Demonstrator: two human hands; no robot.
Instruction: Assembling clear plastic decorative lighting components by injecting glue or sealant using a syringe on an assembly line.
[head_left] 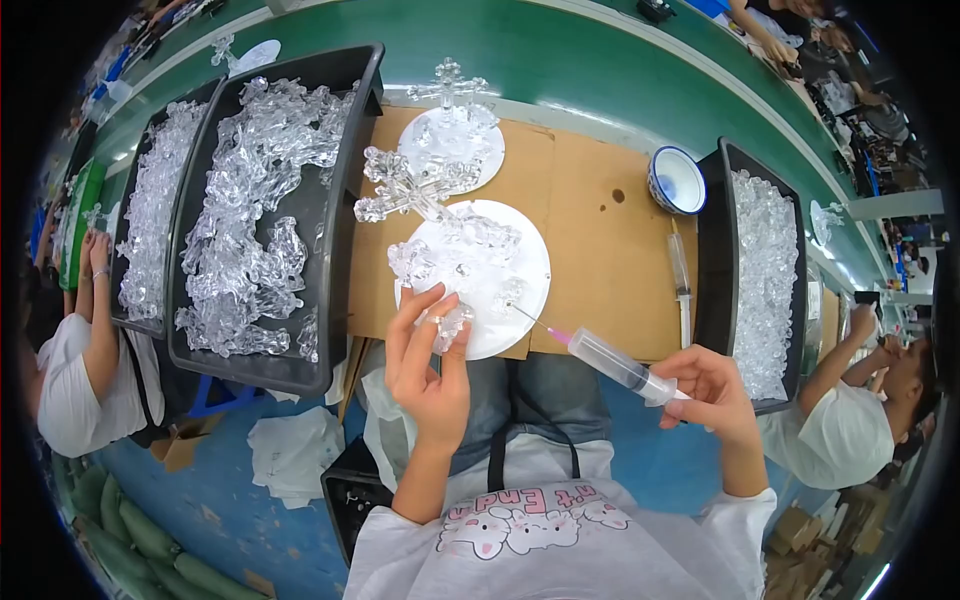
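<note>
My right hand (712, 398) grips a clear syringe (618, 362) by its plunger end. The syringe has a pink hub and a thin needle, whose tip is at a small clear part on the white round disc (530, 270). My left hand (428, 358) is closed with its fingertips around a clear plastic piece (453, 326) at the disc's near edge. A clear cross-shaped ornament (415, 187) rises from the disc's far left, with other transparent parts around its foot. Behind it, a second clear cross (447, 88) stands on another white disc (480, 160).
Black bins (345, 200) of clear plastic parts stand at the left. Another black bin (722, 270) with small clear pieces is at the right. Beside it lie a second syringe (681, 275) and a blue-patterned bowl (677, 181). Brown cardboard (590, 260) covers the worktop. Other people sit at both sides.
</note>
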